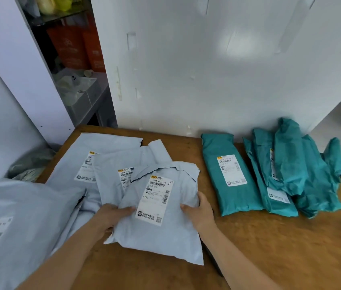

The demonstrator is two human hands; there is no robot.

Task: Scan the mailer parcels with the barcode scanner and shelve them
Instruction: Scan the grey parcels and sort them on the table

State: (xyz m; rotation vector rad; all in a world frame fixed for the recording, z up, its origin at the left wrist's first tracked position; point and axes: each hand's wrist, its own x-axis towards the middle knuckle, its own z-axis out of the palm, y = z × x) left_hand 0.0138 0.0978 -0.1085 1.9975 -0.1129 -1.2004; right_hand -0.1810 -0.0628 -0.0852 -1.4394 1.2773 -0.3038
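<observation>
My left hand (113, 216) and right hand (200, 208) pinch the grey poly mailer (161, 243) by opposite edges; between my grips it looks light, floppy and slick, so the edges seem the best hold.

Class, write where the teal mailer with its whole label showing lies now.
In the head view the teal mailer lies on the wooden table, right of centre, between the held grey mailer and the heap of teal mailers.

The single head view looks forward and down from above and behind the left hand (111, 216) and right hand (201, 210), close to both; wide-angle coverage reaches the wall (207, 70) beyond them.
</observation>
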